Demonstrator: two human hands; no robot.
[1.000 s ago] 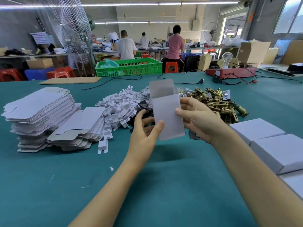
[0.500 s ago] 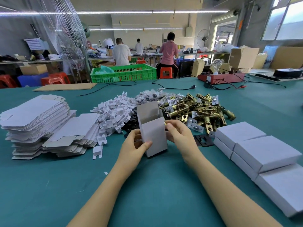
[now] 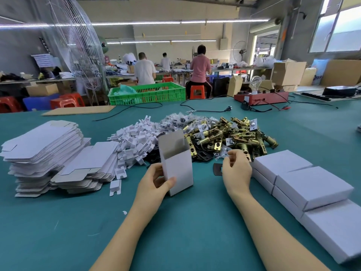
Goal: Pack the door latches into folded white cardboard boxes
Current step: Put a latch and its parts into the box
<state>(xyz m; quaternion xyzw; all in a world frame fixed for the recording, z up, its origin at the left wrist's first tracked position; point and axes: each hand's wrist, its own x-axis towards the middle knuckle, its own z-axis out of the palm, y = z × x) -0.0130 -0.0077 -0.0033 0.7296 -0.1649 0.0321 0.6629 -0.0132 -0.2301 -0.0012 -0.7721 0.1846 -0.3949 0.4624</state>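
An upright folded white cardboard box (image 3: 179,173) stands on the green table, its top flap open toward the back. My left hand (image 3: 154,184) grips its left side, thumb on the front face. To the right, my right hand (image 3: 237,171) is at the near edge of the pile of brass door latches (image 3: 230,137). Its curled fingers pinch a small clear bag (image 3: 220,155). Nothing shows inside the box from this angle.
Closed white boxes (image 3: 312,184) are stacked at the right. Flat box blanks (image 3: 45,145) are piled at the left, with white plastic inserts (image 3: 134,141) beside them. A black plate (image 3: 217,169) lies near my right hand. Behind are cables, a red device (image 3: 261,97) and a green crate (image 3: 146,93).
The box came down from the air onto the table. My right hand let go of it and moved right to the edge of the latch pile.
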